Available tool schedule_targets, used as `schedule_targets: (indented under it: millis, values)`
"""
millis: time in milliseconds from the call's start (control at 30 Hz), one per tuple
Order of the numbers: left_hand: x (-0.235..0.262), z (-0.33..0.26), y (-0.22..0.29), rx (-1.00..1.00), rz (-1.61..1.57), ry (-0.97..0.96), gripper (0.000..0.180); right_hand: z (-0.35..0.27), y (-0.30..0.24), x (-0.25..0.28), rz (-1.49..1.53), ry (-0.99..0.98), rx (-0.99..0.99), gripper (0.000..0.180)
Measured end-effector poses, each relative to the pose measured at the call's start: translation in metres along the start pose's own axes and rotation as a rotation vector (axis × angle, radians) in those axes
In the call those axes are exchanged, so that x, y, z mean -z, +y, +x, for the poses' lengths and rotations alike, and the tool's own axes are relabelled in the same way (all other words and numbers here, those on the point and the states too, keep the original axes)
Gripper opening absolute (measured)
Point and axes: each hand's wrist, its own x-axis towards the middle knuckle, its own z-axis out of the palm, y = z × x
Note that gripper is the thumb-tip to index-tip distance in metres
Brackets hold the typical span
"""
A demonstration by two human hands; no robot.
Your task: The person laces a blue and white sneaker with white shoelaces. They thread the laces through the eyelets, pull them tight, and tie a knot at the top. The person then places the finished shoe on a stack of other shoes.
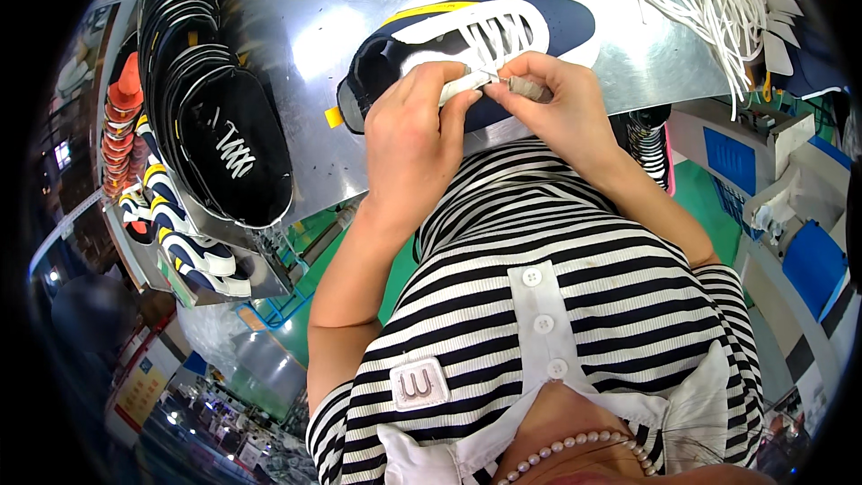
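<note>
Because the navy, white and yellow shoe upper (431,27) lies lengthwise across the metal table (655,54), its toe to the person's right and heel opening to their left, my feed shows the lacing rows well within reach of both hands. Upper is close to the near edge; likely set there so the elbows can stay bent.

Left hand (417,121): narrow pinch, thumb against fingers, on a white strip (461,87), probably lace, at the upper's throat. I read that grip as steadying it. Right hand (561,112): fingertips drawn near together just beside the strip, beige wrapping (528,88) apparently on one finger, perhaps against rubbing. Whether these fingers clasp the lace too, I can't tell; they hide the contact.

Left of the work I note a nested row of uppers (233,139), tucked into one another, presumably to save space. White lace bundle (691,0) at far right, ends over the edge, probably for easy picking.
</note>
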Motion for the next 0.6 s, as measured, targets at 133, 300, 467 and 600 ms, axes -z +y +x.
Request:
schedule_targets:
  millis: [133, 300, 467, 600]
  values:
    - [0.004, -0.002, -0.004, 0.120, -0.068, 0.019, 0.017, 0.001, -0.017, 0.011, 0.286, -0.061, -0.048, 0.008]
    - [0.010, 0.003, -0.001, 0.233, -0.163, -0.103, 0.020, 0.019, -0.016, -0.001, 0.371, -0.059, -0.032, 0.014]
    - [0.005, 0.004, 0.003, 0.259, -0.026, -0.108, 0.026, 0.021, -0.009, -0.005, 0.315, -0.062, 0.050, 0.019]
    - [0.002, 0.001, 0.000, 0.182, 0.075, -0.038, 0.025, -0.003, -0.012, 0.011, 0.155, -0.086, 0.143, 0.024]
